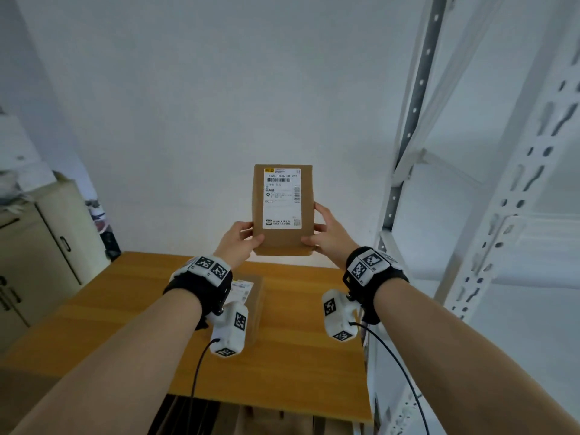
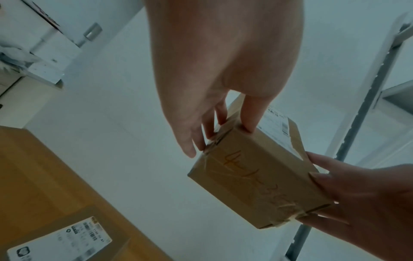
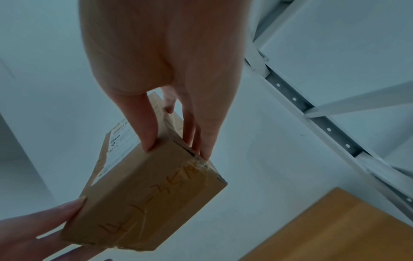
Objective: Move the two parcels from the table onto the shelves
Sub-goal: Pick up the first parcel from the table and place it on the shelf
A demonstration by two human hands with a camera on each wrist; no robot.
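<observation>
I see the first parcel (image 1: 283, 210), a small brown cardboard box, held up in the air above the far edge of the table (image 1: 125, 309), label side facing the head camera, long axis roughly upright. White shipping label (image 1: 281, 197) with barcodes covers most of that face. Wrist views show the bottom face: clear tape over the seam and orange handwritten marks (image 2: 252, 174). Left hand (image 1: 239, 243) grips the lower left edge, thumb on the front face, fingers (image 2: 251, 120) curled round the side and back. Right hand (image 1: 329, 235) grips the lower right edge the same way, thumb in front, fingers (image 3: 147, 123) wrapped along the side. Both grips are closed on the box, nothing spread. Second parcel (image 1: 248, 296) lies flat on the table below my left wrist, label up, partly hidden by the wrist camera unit; left wrist view shows its label (image 2: 60, 242) at the bottom left corner. Well apart from the held box. Table is orange-brown wood tone, pushed against a white wall (image 1: 204, 89). White metal shelving (image 1: 489, 215) with perforated uprights stands just to the right of the table. Beige cabinet (image 1: 40, 246) sits at far left with some clutter on top that I can't make out.
</observation>
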